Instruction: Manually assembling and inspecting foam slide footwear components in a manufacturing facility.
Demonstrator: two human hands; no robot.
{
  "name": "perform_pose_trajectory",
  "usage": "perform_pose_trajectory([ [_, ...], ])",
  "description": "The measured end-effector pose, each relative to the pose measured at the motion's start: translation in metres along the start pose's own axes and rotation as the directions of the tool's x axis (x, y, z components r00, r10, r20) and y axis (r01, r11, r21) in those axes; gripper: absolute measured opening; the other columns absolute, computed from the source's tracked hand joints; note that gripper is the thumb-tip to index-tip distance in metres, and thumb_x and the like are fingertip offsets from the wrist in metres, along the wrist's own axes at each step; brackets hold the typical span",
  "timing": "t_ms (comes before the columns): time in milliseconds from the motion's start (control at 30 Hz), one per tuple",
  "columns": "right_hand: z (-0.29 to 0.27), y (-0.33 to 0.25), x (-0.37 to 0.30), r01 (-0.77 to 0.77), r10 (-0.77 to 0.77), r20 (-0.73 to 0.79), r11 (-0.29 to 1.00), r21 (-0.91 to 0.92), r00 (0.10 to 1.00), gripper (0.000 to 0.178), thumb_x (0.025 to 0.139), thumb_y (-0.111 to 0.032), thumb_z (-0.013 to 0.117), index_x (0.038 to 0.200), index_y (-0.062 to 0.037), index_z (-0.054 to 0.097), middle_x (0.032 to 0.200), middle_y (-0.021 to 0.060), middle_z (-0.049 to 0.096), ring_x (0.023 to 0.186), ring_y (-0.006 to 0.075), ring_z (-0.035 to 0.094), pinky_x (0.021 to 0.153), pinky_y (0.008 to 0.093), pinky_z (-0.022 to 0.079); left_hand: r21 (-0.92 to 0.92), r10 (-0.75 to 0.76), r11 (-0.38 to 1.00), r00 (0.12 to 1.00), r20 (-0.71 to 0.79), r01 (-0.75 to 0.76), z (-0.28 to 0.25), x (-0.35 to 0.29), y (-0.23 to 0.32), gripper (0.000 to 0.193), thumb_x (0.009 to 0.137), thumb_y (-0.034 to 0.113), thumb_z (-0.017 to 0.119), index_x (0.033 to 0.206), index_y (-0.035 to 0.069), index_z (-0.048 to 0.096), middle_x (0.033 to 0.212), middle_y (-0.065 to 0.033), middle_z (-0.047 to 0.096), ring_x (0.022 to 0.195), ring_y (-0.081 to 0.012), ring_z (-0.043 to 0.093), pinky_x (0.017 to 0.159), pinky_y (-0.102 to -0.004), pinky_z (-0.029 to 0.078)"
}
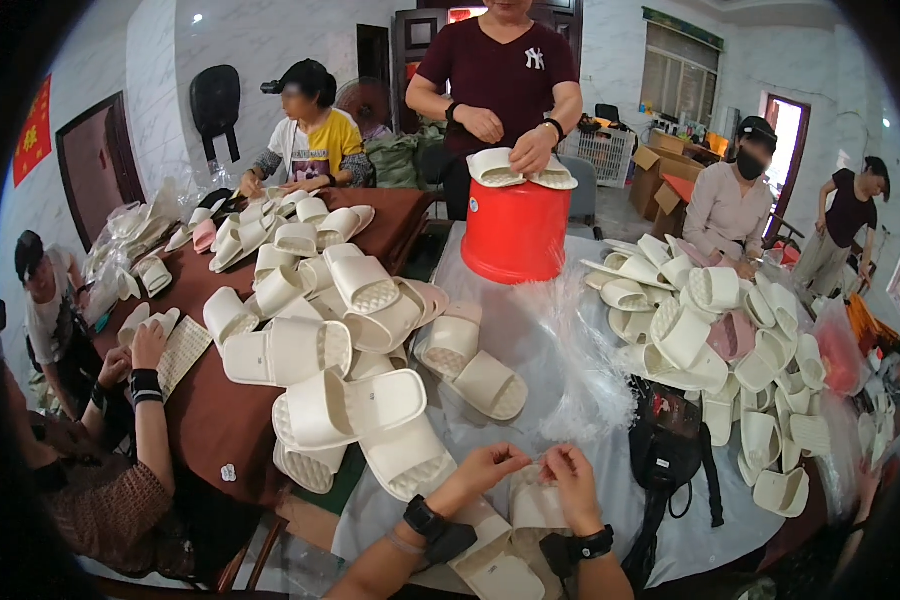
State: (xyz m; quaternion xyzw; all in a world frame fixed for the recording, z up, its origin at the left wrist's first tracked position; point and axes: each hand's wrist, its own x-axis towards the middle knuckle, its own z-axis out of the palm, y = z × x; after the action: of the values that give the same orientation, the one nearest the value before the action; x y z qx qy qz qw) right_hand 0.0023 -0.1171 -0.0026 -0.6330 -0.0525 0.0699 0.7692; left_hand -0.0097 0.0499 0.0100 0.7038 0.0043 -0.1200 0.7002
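Observation:
My left hand (488, 470) and my right hand (572, 478) are close together over the near part of the grey-covered table. Both have their fingertips pinched; anything between them is too small to make out. Beneath my right hand lies a cream slipper (535, 505), partly hidden by it. More cream slippers (500, 572) rest nearer to me, between my forearms. Just left of my left hand, a large cream slipper (350, 408) lies on a heap of similar ones. A cream pair (485, 385) sits beyond my hands.
An upturned red bucket (513, 235) bears slippers handled by a standing person. Crumpled clear plastic (580, 370) spreads in front of it. At the right are a black bag (667, 440) and a slipper heap (715, 330). Other people work around the brown-covered table (205, 415) at the left.

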Motion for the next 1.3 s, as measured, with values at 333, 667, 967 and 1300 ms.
perform_pose_trajectory([
  [333,0.005,-0.005,0.002,-0.015,0.012,-0.023,0.986,-0.168,1.0,0.014,0.086,-0.015,0.049,0.091,-0.0019,0.051,0.076,0.0025,0.053,0.064,0.0097,0.048,0.06,0.0226,0.041,-0.001,0.107,0.994,0.994,0.017,-0.107,-0.008,0.01,-0.024,0.018,0.081,0.021,0.06,0.081,0.004,0.06,0.07,0.0016,0.056,0.064,-0.0071,0.046,0.057,-0.0231,0.039],
  [667,0.009,0.001,0.002,-0.043,0.042,-0.019,0.998,-0.038,0.999,0.012,0.088,-0.015,0.048,0.088,-0.0037,0.048,0.071,0.0012,0.047,0.059,0.0074,0.043,0.053,0.0204,0.035,-0.032,0.25,0.968,0.968,0.018,-0.25,-0.006,0.019,-0.036,0.018,0.082,0.019,0.057,0.084,0.001,0.059,0.076,-0.0021,0.059,0.072,-0.007,0.049,0.067,-0.0241,0.041],
  [967,0.011,-0.007,0.002,-0.04,0.045,-0.101,0.998,0.05,0.994,0.013,0.087,-0.016,0.049,0.087,-0.0034,0.048,0.071,0.0011,0.047,0.059,0.0075,0.043,0.053,0.0214,0.035,-0.125,0.286,0.952,0.957,0.048,-0.278,0.0,0.023,-0.034,0.015,0.081,0.016,0.059,0.081,0.001,0.057,0.072,-0.0013,0.058,0.069,-0.0065,0.05,0.063,-0.0225,0.042],
  [1300,0.013,-0.013,-0.013,-0.024,0.019,-0.14,0.999,-0.039,0.99,0.012,0.087,-0.016,0.048,0.088,-0.0042,0.05,0.072,0.0012,0.047,0.06,0.0082,0.043,0.055,0.0216,0.035,-0.069,0.201,0.978,0.978,0.049,-0.197,0.008,0.018,-0.043,0.017,0.083,0.02,0.058,0.084,0.004,0.059,0.075,0.0006,0.058,0.07,-0.0069,0.05,0.066,-0.0223,0.042],
])
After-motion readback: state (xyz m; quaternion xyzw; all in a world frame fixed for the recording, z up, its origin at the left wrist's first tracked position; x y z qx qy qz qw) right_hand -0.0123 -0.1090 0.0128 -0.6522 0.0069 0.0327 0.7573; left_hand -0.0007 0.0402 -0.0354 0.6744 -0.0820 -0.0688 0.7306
